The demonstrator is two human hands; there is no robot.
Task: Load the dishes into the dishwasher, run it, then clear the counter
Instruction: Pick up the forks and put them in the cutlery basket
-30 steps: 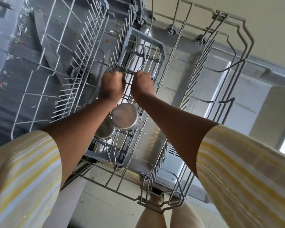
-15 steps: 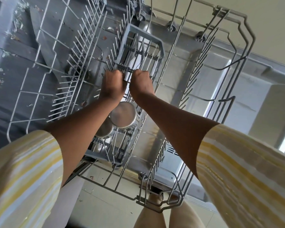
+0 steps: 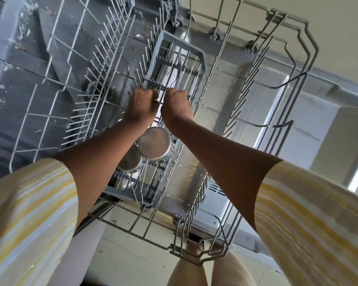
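Left hand [image 3: 142, 106] and right hand [image 3: 177, 106] curl round a wire of the cutlery basket [image 3: 195, 53] (forks [image 3: 179, 62] beyond); steel cups [image 3: 154, 142] sit under the wrists.

My left hand [image 3: 142, 106] and right hand [image 3: 176, 108] closed their grip on matt grey-blue plastic: the cutlery basket [image 3: 180, 42]. The two cups [image 3: 154, 142] in it were brushed steel with a dull sheen. The rack [image 3: 281, 125] was wire under a smooth, pale grey coating. The dishwasher door [image 3: 246, 96] was bare steel, glossy and bright in streaks. The tub [image 3: 12, 79] looked matt dark grey, flecked with scraps. My sleeves [image 3: 29, 203] were soft cloth, striped yellow and white. The floor [image 3: 120, 261] was smooth, pale tile.
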